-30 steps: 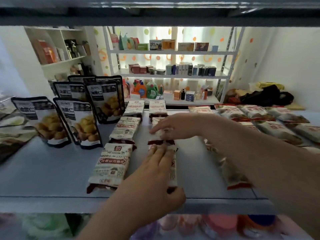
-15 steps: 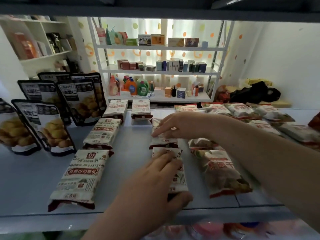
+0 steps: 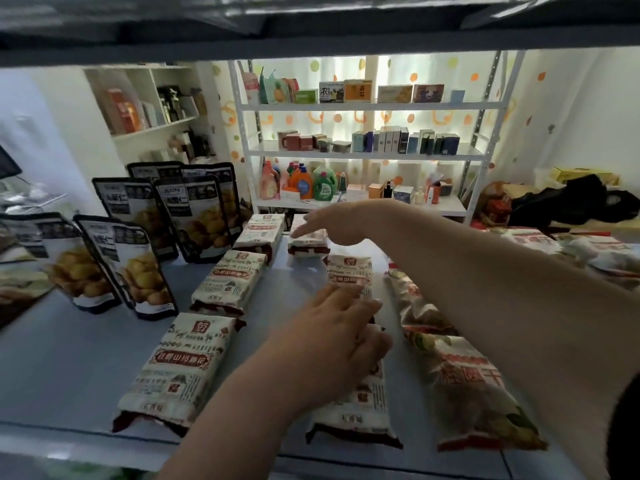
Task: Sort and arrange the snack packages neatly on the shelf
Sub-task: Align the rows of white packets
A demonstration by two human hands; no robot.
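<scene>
the grey shelf (image 3: pixel 69 368) holds two rows of cream snack packs that lie flat, going from front to back. the left row has three: the front left pack (image 3: pixel 180 368), the middle left pack (image 3: pixel 230 282) and the back left pack (image 3: pixel 259 233). the right row has three too.

the left hand (image 3: pixel 341 341) lies palm down on the front right pack (image 3: pixel 356 410). its fingers (image 3: pixel 343 301) are straight and close together. the tips reach the near end of the middle right pack (image 3: pixel 349 271).

the right hand (image 3: pixel 332 225) reaches across to the back right pack (image 3: pixel 308 244). its fingers (image 3: pixel 311 223) are straight, close together and point left, just over the top of that pack. i cannot tell if they touch it.

black pouches (image 3: pixel 128 268) with yellow nuts on them stand up on the left side of the shelf. long packs with red letters (image 3: pixel 464 386) lie on the right, next to the cream rows and under the right arm. a white rack (image 3: pixel 367 107) with boxes and bottles stands far behind.
</scene>
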